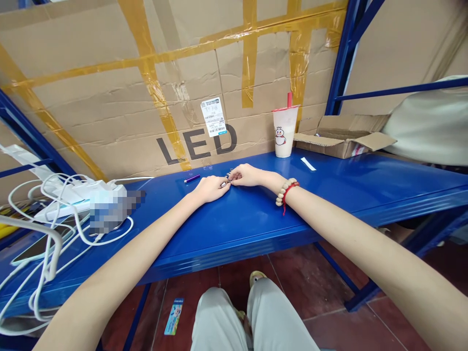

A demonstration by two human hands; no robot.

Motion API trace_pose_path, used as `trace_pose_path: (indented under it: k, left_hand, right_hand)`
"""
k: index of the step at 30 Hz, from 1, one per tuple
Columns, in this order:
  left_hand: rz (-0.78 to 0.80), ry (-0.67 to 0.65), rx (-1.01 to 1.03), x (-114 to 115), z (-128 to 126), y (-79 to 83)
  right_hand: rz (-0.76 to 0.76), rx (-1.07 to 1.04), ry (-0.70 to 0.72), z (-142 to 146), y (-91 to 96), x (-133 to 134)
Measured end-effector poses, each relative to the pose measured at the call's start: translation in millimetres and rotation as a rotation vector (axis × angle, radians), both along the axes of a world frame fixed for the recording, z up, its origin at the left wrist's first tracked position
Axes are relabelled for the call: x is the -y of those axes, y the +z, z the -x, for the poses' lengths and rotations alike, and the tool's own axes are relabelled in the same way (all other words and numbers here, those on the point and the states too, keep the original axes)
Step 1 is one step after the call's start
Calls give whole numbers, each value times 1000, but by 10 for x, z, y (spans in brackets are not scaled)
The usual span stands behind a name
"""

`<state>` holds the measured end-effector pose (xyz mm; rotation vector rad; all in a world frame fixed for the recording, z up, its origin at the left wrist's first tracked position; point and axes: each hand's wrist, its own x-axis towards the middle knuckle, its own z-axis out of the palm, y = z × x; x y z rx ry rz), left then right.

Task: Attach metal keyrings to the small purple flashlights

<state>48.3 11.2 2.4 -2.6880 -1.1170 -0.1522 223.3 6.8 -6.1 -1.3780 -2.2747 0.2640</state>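
Note:
My left hand (211, 189) rests on the blue tabletop (234, 219), its fingers closed on a small shiny metal piece (223, 185) whose kind I cannot make out. Right beside it, my right hand (245, 175) is pinched, and its fingertips meet those of the left. Whatever sits between the right fingers is too small to name. Just behind the fingertips lie some tiny silvery parts (229, 172), partly hidden by the right hand. A purple pen-like stick (192, 179) lies on the table to the left of my hands.
A lidded drink cup (285, 134) with a red straw stands at the back right, near a white strip (308, 164) and an open cardboard box (340, 139). Tangled white cables (47, 209) and a phone (44, 243) cover the left end. A large carton (197, 97) walls the back.

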Motion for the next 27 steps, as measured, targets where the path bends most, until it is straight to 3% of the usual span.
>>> trace_pose_path:
  k: [27]
  left_hand:
    - [7,0,0,3,-2,0]
  right_hand:
    - [-50,24,16,-1,-5,18]
